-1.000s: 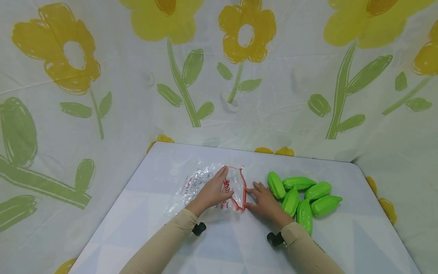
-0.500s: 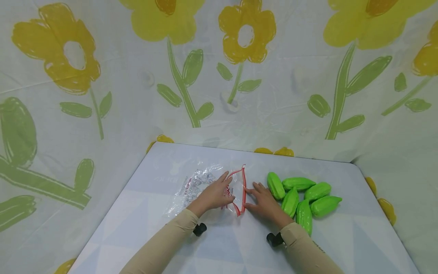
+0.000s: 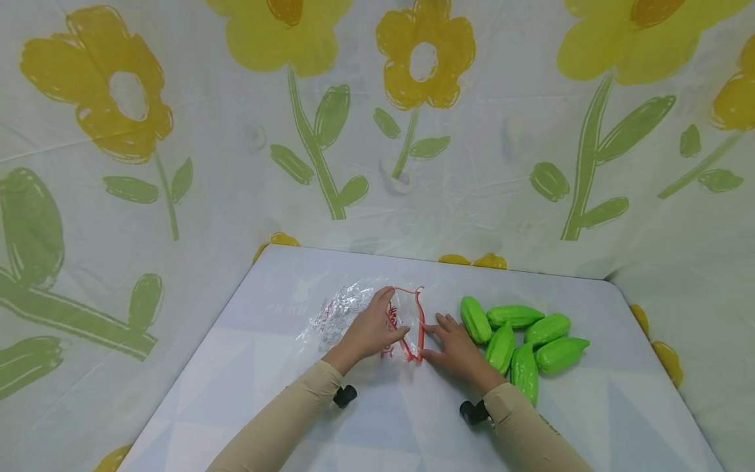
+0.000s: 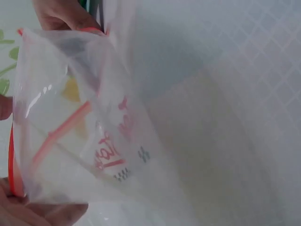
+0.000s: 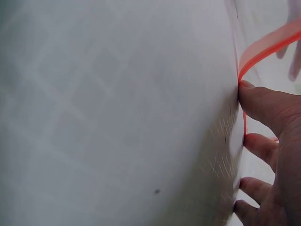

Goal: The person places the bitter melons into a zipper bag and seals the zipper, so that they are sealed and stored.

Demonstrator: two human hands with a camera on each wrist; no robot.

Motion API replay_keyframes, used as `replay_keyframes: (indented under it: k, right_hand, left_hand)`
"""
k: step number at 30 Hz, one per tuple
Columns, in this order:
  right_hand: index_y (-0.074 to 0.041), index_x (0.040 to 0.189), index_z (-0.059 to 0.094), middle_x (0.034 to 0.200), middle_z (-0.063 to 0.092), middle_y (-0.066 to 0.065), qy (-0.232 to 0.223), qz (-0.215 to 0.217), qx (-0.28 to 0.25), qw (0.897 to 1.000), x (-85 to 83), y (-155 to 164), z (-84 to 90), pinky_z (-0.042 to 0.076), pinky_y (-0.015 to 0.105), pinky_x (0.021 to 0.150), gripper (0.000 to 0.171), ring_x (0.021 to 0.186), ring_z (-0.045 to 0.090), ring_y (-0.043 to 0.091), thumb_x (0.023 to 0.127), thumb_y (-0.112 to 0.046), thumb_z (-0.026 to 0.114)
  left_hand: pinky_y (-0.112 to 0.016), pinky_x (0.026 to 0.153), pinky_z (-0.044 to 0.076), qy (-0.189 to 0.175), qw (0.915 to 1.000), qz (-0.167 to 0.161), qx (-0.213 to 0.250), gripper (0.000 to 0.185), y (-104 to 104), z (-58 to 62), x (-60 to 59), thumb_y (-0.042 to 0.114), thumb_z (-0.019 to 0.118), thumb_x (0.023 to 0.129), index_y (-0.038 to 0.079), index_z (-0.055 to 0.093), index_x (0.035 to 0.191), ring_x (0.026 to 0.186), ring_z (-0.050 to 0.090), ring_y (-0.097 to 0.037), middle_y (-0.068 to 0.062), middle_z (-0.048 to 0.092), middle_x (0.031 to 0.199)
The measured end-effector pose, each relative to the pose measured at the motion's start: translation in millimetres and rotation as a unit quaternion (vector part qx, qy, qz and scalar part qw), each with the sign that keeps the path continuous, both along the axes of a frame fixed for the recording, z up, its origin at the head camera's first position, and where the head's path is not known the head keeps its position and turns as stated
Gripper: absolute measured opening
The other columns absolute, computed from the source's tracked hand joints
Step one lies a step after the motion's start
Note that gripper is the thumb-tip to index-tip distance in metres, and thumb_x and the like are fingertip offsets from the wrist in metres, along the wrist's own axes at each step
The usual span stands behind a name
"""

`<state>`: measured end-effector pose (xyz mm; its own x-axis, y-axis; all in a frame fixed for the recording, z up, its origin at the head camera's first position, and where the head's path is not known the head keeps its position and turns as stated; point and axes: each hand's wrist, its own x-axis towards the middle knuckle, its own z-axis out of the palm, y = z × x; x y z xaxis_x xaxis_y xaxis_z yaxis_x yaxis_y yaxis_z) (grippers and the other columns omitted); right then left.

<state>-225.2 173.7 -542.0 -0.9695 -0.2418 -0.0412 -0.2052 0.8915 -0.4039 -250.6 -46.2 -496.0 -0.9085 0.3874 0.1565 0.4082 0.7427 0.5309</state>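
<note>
A clear zip bag (image 3: 339,314) with a red zip rim and red print lies on the white table (image 3: 590,406), its mouth facing right. My left hand (image 3: 377,324) grips the upper rim of the mouth and holds it lifted. In the left wrist view the bag (image 4: 70,132) is spread between my fingers (image 4: 61,14) at the top and my thumb (image 4: 42,214) at the bottom. My right hand (image 3: 451,344) lies flat, its straight fingers pressing the lower red rim (image 5: 268,44) against the table. A pile of several green plastic fruits (image 3: 519,344) sits just right of the right hand.
A sheet printed with yellow flowers (image 3: 425,59) hangs around the back and sides of the table. The table's far edge (image 3: 436,262) lies just beyond the bag. Small black camera mounts (image 3: 344,395) sit at both wrists.
The bag's mouth narrowed half a second ago and now stands wider again, with the left hand raising the upper rim. The right hand and the green fruits have stayed put.
</note>
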Motion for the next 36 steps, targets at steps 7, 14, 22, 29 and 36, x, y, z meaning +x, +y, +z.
replay_keyframes:
  k: [7, 14, 22, 29, 36]
  right_hand:
    - [-0.023, 0.134, 0.052, 0.151, 0.028, 0.01, 0.004, 0.005, 0.0, 1.0, 0.0, -0.5, -0.7, 0.014, 0.053, 0.112, 0.061, 0.14, 0.015, 0.033, 0.08, -0.049, 0.066]
    - [-0.024, 0.135, 0.051, 0.152, 0.026, 0.008, -0.002, 0.002, 0.006, 1.0, 0.0, -0.5, -1.3, 0.013, 0.05, 0.112, 0.061, 0.141, 0.014, 0.031, 0.081, -0.05, 0.065]
    - [-0.024, 0.135, 0.05, 0.151, 0.027, 0.01, 0.003, 0.01, 0.006, 1.0, -0.4, 1.0, 0.5, 0.014, 0.052, 0.112, 0.061, 0.14, 0.015, 0.033, 0.082, -0.049, 0.065]
    - [-0.026, 0.136, 0.049, 0.152, 0.025, 0.007, -0.009, 0.002, 0.011, 1.0, -1.8, 1.1, -0.7, 0.012, 0.051, 0.113, 0.061, 0.141, 0.013, 0.03, 0.082, -0.051, 0.064]
    - [-0.025, 0.135, 0.05, 0.152, 0.024, 0.007, -0.009, 0.0, 0.01, 1.0, -1.1, 0.2, -0.7, 0.012, 0.05, 0.113, 0.061, 0.141, 0.013, 0.03, 0.082, -0.051, 0.063]
  left_hand:
    - [-0.036, 0.095, 0.046, 0.021, 0.9987, 0.036, 0.031, 0.077, -0.6, 5.1, 0.6, 0.043, 0.067, 0.081, 0.013, 0.033, 0.143, 0.118, 0.05, -0.021, 0.0, 0.032, 0.146]
    - [-0.039, 0.102, 0.039, -0.017, 0.9996, -0.022, -0.006, 0.085, -8.3, 6.5, -0.9, 0.039, 0.069, 0.08, 0.014, 0.024, 0.148, 0.132, 0.037, -0.022, 0.004, 0.017, 0.154]
    - [-0.036, 0.108, 0.03, -0.033, 0.9951, -0.087, -0.032, 0.094, -19.0, -0.9, -3.7, 0.046, 0.069, 0.079, 0.017, 0.015, 0.15, 0.138, 0.024, -0.019, 0.015, 0.0, 0.154]
    - [-0.039, 0.11, 0.024, -0.066, 0.9936, -0.091, 0.006, 0.097, -20.2, -6.2, -4.6, 0.044, 0.07, 0.079, 0.015, 0.01, 0.151, 0.14, 0.017, -0.019, 0.012, -0.003, 0.155]
    - [-0.039, 0.111, 0.023, -0.077, 0.9935, -0.083, 0.01, 0.099, -19.9, -9.3, -5.2, 0.044, 0.07, 0.079, 0.015, 0.009, 0.151, 0.141, 0.013, -0.018, 0.013, -0.006, 0.155]
